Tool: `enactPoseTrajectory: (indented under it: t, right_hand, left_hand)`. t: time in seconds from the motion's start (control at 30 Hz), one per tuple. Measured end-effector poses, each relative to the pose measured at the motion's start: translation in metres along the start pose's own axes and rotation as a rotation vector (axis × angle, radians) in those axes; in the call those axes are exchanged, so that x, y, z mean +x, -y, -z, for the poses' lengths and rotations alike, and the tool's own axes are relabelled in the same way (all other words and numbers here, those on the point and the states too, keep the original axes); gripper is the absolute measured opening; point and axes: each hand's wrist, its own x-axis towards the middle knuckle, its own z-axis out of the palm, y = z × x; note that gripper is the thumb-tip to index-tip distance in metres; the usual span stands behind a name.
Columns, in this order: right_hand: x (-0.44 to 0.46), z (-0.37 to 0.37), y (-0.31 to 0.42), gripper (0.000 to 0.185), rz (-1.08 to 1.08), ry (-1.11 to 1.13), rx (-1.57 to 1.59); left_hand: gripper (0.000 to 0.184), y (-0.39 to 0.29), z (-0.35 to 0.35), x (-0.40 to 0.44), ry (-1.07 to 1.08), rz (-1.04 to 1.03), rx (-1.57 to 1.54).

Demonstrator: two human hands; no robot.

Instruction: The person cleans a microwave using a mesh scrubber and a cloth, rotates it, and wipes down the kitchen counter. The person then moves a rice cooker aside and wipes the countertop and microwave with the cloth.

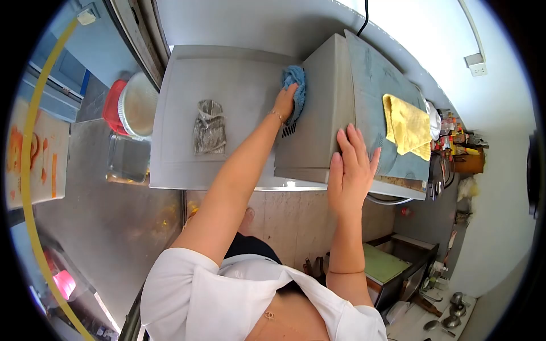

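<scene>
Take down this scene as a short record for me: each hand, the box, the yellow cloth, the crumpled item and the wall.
Left hand: gripping a blue cloth, arm stretched forward
Blue cloth position: at the vented side of the grey box
Right hand: fingers extended, laid on the box's near edge
Box location: on the right part of a pale surface
Yellow cloth: lying on the box's blue-grey top
Crumpled item: greyish, left of the box; material unclear
Wall: outlet at upper right
</scene>
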Motion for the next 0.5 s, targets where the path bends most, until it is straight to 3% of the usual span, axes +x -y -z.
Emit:
enactPoseTrajectory:
  t: [0.23,0.3,0.37,0.43,0.5]
  right_hand:
    - [-0.002,-0.003,0.000,0.033,0.015,-0.049,-0.009]
    - [-0.003,-0.004,0.000,0.033,0.018,-0.060,-0.007]
    - [-0.005,-0.004,-0.001,0.033,0.023,-0.073,-0.010]
    - [-0.006,-0.006,-0.002,0.033,0.042,-0.083,-0.016]
    - [-0.006,-0.006,-0.004,0.033,0.058,-0.096,-0.026]
  left_hand:
    - [0.023,0.043,0.019,-0.102,-0.098,-0.256,0.510]
    - [0.023,0.095,0.028,-0.108,-0.090,-0.319,0.404]
    - [0.022,0.100,0.030,-0.132,-0.082,-0.399,0.440]
    - [0.021,0.051,0.019,-0.175,-0.074,-0.497,0.618]
    - [0.033,0.046,0.019,-0.174,0.188,-0.481,0.495]
